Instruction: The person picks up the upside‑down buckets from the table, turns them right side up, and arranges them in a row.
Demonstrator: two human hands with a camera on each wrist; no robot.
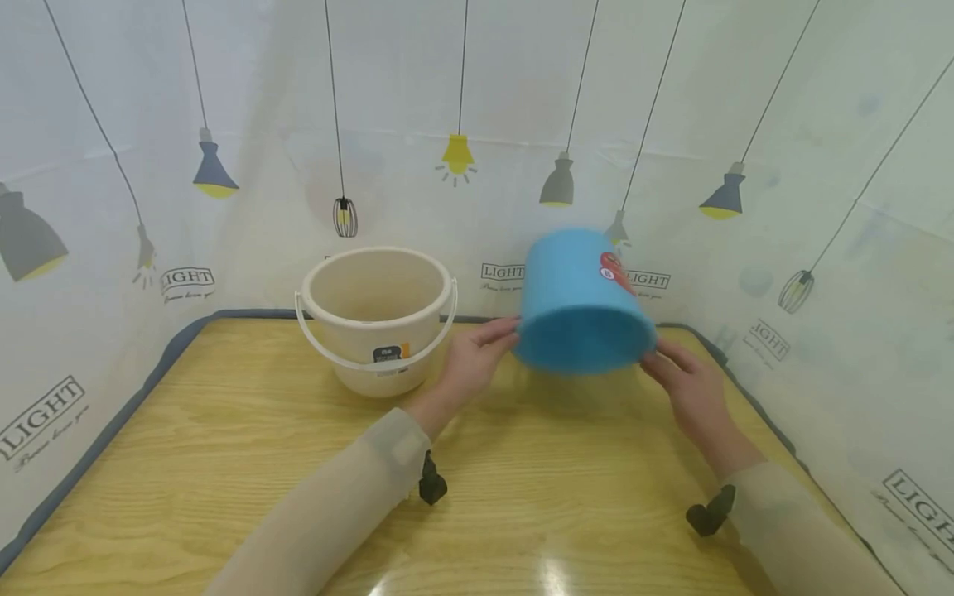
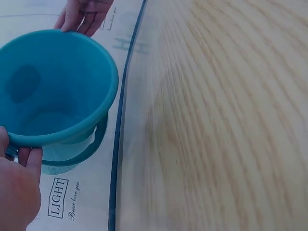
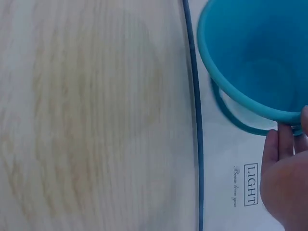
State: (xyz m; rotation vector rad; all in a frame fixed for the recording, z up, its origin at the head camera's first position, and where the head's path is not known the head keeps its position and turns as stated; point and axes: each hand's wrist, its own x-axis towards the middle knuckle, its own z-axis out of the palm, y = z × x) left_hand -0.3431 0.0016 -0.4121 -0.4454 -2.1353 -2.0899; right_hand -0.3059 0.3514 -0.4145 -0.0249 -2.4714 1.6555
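A blue bucket (image 1: pixel 570 273) is held up above the far right part of the table, tipped so that its mouth faces down and toward me. My left hand (image 1: pixel 473 358) grips the rim on the left side, and my right hand (image 1: pixel 691 389) grips it on the right. In the left wrist view the inside of the blue bucket (image 2: pixel 62 77) shows nothing but a dark patch. Its handle (image 3: pixel 231 113) hangs beneath the rim in the right wrist view. To the left of my left hand a cream bucket (image 1: pixel 350 331) stands upright on the table, its white handle lowered at the front.
The wood-grain table (image 1: pixel 224 463) has a dark edging (image 1: pixel 175 348) along its border. Behind it rises a pale wall sheet (image 1: pixel 417 74) printed with hanging lamps and the word LIGHT. Dark wrist cameras (image 1: pixel 431 480) sit on both sleeves.
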